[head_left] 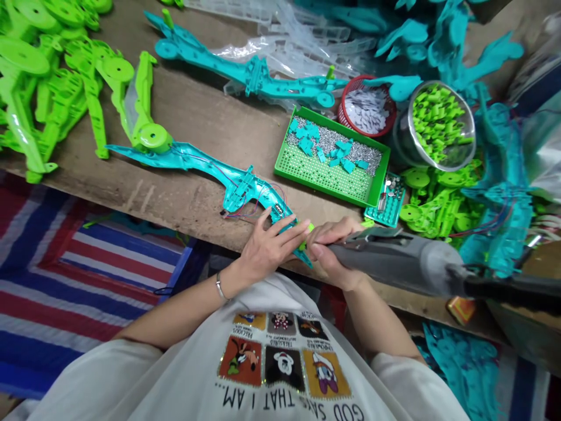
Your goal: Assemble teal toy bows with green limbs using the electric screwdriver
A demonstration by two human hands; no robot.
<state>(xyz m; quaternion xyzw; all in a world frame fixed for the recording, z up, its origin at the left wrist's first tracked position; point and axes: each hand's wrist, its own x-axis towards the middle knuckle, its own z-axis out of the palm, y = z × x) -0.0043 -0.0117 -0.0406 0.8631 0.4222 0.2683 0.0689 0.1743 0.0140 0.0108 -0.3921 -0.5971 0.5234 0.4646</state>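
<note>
A teal plastic toy bow shell (205, 166) lies along the front of the bench, its hollow side up, with thin red and blue wires inside. My left hand (274, 241) holds its near right end, fingers laid across the rim; the thumb is hidden. Just past the fingertips is a small lime-green piece (309, 228) on that end. My right hand (335, 248) is closed around the front of a grey electric screwdriver (403, 263), which lies almost level and points left at the lime-green piece. Its tip is hidden behind the hand.
Beyond my hands sit a green tray (307, 181) of screws and teal pieces, a red basket (344, 111) of whitish pieces and a metal bowl (471, 146) of lime parts. Lime shells (48, 99) are heaped left; another teal shell (280, 88) lies behind.
</note>
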